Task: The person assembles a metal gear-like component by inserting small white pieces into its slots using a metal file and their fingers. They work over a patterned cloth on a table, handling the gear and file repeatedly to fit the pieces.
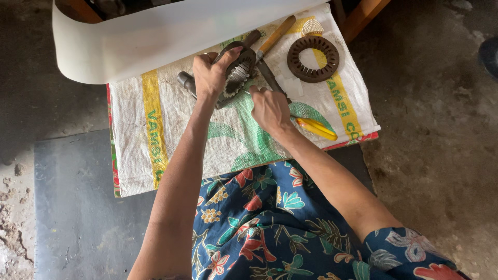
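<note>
Left hand: the left hand [210, 78] clasped the toothed metal part [236, 78] at mid-sack [171, 140].
Right hand: the right hand [270, 109] was closed on a tool [272, 78] touching it.
Advice: steady grip, short strokes.
Far right: toothed ring [313, 58], well apart.

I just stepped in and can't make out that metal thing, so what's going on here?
A person in a floral garment works over a woven sack spread on a low table. The left hand holds a dark, toothed metal part in its grip, while the right hand presses at its lower edge. A wooden-handled tool, a rusty toothed ring and a yellow-handled tool lie on the sack nearby.
</note>
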